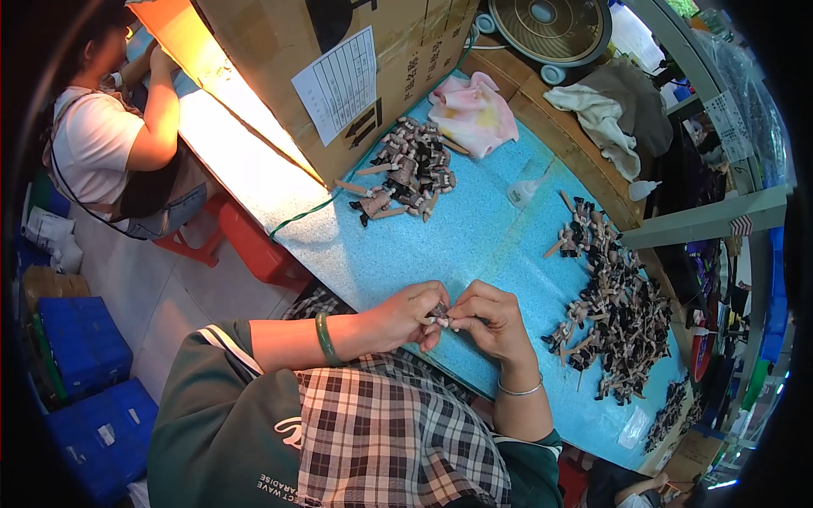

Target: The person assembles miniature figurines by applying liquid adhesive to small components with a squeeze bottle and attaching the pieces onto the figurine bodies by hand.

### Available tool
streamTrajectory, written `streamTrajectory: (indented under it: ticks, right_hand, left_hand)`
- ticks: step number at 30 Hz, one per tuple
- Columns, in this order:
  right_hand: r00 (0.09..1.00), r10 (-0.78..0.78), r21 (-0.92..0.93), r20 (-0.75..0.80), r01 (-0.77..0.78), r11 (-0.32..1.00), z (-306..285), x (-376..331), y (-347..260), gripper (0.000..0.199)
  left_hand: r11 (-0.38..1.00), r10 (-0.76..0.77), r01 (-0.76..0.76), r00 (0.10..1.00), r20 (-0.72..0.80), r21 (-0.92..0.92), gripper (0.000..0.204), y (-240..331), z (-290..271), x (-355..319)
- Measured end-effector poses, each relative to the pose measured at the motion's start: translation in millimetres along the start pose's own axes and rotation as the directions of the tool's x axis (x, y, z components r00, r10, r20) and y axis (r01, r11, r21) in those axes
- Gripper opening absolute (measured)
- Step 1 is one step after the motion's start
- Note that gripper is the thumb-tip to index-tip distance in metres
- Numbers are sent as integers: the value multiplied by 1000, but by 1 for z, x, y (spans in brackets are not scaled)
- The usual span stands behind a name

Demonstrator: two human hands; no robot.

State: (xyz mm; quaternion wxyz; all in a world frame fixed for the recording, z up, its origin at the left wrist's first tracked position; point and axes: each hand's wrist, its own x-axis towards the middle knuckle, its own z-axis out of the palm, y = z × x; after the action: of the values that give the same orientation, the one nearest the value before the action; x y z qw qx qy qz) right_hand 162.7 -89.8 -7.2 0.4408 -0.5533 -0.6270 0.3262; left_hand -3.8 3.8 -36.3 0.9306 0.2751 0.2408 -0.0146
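Note:
Close together at the table's near edge, both my hands hold one small toy figure (439, 314) in grey-brown and pale tones. My left hand (411, 315) is closed around its body. The thumb and fingertips of my right hand (491, 320) pinch its lower end; my fingers hide much of it. Beyond my left hand lies a smaller pile of similar figures (411, 169), with dark boots and tan stick-like parts. A far larger heap of such figures (614, 313) spreads over the blue tabletop (500, 245) to my right.
A large cardboard box (279, 76) stands at the back left, a green cord (301, 222) beside it. Farther back are a pink cloth (474, 114), a small white bottle (523, 193) and a round fan (550, 30). Another person (110, 127) sits at left, near red stools (254, 245).

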Motion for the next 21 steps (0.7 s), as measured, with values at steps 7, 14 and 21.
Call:
streamTrajectory:
  ticks: [7,14,21]
  right_hand:
    - [1000,-12,-3,-3,12,1000,0,0,1,11]
    - [1000,-17,0,-5,17,1000,1,0,1,11]
    - [1000,-1,18,0,1,1000,0,-1,2,11]
  left_hand:
    - [1000,2,-2,1000,-3,2,23,-3,-1,2]
    - [1000,10,-10,1000,6,20,23,-3,-2,2]
    - [1000,6,-6,1000,-1,18,23,-1,0,1]
